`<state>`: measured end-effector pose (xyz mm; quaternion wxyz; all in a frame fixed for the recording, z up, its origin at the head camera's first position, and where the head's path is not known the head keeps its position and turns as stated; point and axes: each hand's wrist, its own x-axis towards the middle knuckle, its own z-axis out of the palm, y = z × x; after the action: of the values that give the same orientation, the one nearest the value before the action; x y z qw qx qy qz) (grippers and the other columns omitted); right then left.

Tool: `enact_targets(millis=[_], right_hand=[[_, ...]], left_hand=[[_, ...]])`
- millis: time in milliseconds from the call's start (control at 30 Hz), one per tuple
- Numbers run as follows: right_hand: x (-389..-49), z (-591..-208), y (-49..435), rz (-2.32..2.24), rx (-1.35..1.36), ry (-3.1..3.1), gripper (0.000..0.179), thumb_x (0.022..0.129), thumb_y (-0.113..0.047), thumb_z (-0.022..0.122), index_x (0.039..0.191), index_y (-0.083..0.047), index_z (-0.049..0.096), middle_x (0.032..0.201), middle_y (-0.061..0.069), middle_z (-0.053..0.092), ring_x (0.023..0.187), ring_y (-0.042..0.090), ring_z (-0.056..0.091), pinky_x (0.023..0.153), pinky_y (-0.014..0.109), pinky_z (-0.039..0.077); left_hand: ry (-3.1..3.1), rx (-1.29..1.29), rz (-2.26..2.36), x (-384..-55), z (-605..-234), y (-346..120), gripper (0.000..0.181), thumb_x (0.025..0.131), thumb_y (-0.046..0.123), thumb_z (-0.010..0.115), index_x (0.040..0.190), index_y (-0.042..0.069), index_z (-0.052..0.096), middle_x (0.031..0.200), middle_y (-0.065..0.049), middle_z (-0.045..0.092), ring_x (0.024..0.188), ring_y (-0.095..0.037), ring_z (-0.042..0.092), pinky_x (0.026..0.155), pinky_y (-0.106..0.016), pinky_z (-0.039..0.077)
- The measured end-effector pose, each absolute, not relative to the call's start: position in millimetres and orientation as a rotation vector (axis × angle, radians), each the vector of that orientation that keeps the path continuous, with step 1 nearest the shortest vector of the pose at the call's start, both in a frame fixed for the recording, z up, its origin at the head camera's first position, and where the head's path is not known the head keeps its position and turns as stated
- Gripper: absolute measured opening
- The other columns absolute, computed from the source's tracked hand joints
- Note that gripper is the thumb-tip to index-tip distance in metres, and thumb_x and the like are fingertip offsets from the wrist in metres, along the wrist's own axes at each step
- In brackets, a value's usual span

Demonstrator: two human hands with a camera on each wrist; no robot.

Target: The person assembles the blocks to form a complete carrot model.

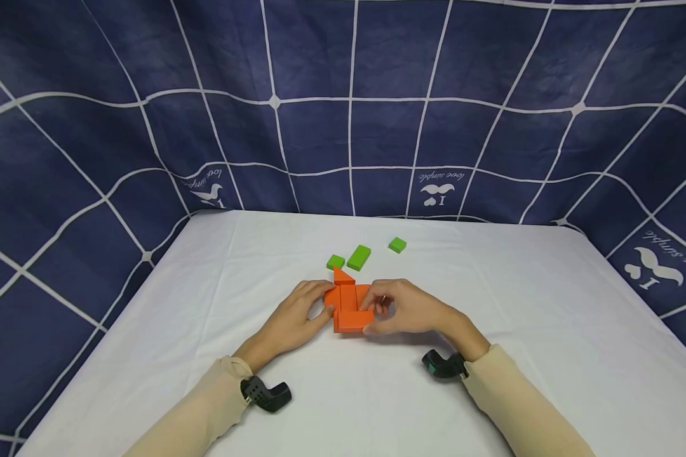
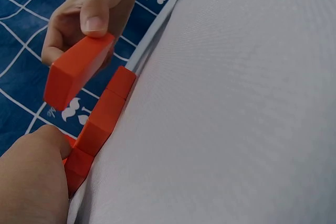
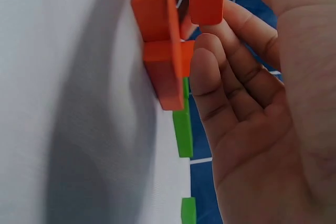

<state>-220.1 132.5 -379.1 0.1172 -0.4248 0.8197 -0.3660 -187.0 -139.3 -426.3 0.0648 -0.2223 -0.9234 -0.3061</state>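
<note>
Several orange blocks [image 1: 347,296] lie flat together on the white table, with an orange triangular block [image 1: 343,277] at their far end. My right hand [image 1: 408,306] pinches an orange rectangular block [image 1: 354,320] between thumb and fingers; in the left wrist view this held block [image 2: 79,72] is tilted and raised above the others. On the left side of the group, my left hand [image 1: 297,317] has its thumb and index finger about a leftmost orange block [image 1: 331,297]. The left thumb also shows against the row of orange blocks [image 2: 100,121] in the left wrist view.
Just beyond the orange group lie a small green block [image 1: 335,262] and a longer green block [image 1: 359,258]. Another small green block [image 1: 397,245] sits farther right. A dark blue cloth [image 1: 320,133] with white grid lines hangs behind the white table [image 1: 491,273].
</note>
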Motion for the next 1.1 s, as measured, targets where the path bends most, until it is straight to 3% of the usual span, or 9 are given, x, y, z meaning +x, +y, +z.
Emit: enact_targets(millis=[300, 1100], right_hand=[[-214.5, -384.3, 127.6, -1.021, -1.288, 2.351, 0.025, 0.081, -0.03, 0.089, 0.098, -0.021, 0.072, 0.084, -0.003, 0.062, 0.074, 0.008, 0.056, 0.064, 0.02, 0.047], [-211.7, -389.7, 121.9, -0.854, -1.291, 2.426, 0.034, 0.077, -0.043, 0.091, 0.097, -0.027, 0.069, 0.086, -0.009, 0.064, 0.077, 0.007, 0.056, 0.066, 0.02, 0.047]], left_hand=[[-2.777, -0.669, -0.922, -186.4, -426.5, -139.2, 0.048, 0.1, 0.028, 0.065, 0.144, 0.009, 0.059, 0.147, -0.005, 0.058, 0.139, -0.022, 0.05, 0.118, -0.044, 0.041], [-2.779, -0.67, -0.915, -186.2, -426.2, -139.1, 0.047, 0.101, 0.028, 0.064, 0.143, 0.008, 0.059, 0.147, -0.006, 0.058, 0.138, -0.022, 0.05, 0.118, -0.044, 0.042]])
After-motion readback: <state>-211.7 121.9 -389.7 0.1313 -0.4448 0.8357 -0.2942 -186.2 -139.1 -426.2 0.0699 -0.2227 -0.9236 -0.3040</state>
